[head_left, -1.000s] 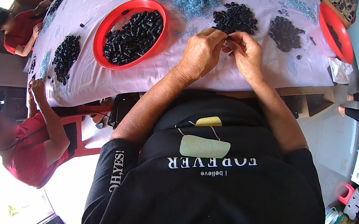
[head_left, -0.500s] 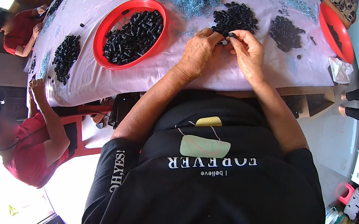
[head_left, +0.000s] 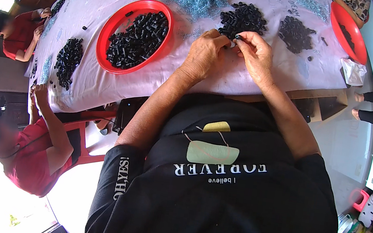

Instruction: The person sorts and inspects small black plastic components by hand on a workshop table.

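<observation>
Over the near side of a heap of small black tube-like parts, my two hands work close together. My right hand pinches one small black cylindrical part between thumb and fingertips. Right beside it, my left hand is closed with its fingers curled together; what it holds, if anything, is too small and hidden to make out. Just beyond the hands lies a pile of small clear bluish pieces. To the left stands a round red basin holding many of the black parts.
A pale cloth covers the table. More black parts lie to the right, near another red basin and a white plastic bag. At the left, people in red sit beside another black heap.
My hands stay in the same place, with only a slight shift of the fingers around the small black part. The whole view has moved very slightly.
</observation>
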A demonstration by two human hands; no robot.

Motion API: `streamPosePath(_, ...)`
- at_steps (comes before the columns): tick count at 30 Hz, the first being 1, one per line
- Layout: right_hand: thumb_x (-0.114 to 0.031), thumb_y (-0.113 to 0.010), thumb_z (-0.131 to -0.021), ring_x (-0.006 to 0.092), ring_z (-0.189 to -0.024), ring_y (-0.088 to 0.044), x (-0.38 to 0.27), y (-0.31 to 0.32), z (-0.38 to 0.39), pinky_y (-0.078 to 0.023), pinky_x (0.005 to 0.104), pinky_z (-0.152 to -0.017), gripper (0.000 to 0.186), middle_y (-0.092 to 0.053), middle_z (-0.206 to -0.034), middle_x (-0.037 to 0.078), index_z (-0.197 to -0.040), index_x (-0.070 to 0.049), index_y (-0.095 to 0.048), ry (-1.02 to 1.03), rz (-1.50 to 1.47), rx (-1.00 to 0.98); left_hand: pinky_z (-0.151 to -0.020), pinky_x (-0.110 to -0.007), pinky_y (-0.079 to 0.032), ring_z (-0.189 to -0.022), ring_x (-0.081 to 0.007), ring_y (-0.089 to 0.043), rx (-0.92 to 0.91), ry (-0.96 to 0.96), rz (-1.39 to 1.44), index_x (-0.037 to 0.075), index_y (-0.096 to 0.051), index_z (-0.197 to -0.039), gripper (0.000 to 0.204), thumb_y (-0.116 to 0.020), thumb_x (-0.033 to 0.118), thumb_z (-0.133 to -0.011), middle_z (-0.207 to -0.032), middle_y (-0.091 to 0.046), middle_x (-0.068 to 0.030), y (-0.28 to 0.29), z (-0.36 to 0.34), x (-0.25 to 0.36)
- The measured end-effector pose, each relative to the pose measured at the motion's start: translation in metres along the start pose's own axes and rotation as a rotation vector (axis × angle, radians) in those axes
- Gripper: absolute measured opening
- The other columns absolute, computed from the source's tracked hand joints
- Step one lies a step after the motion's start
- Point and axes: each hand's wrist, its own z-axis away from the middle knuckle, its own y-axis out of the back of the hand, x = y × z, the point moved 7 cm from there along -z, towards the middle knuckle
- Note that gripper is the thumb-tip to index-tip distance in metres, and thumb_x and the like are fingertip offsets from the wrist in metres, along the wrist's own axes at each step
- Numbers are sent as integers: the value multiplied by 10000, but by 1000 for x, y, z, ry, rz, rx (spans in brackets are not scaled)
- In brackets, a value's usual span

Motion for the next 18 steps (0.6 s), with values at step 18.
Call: streamPosePath(18,-8,-646,-883,78,-722,-650,-1,-2,0,-547,227,-628,102,-676,-864,19,-984,-5,-660,-7,-25,-10,-713,-433,-513,-815,-364,-643,106,93,29,29,-643,-903,91,-624,39,-814,-874,-640,-155,7,-1,-8)
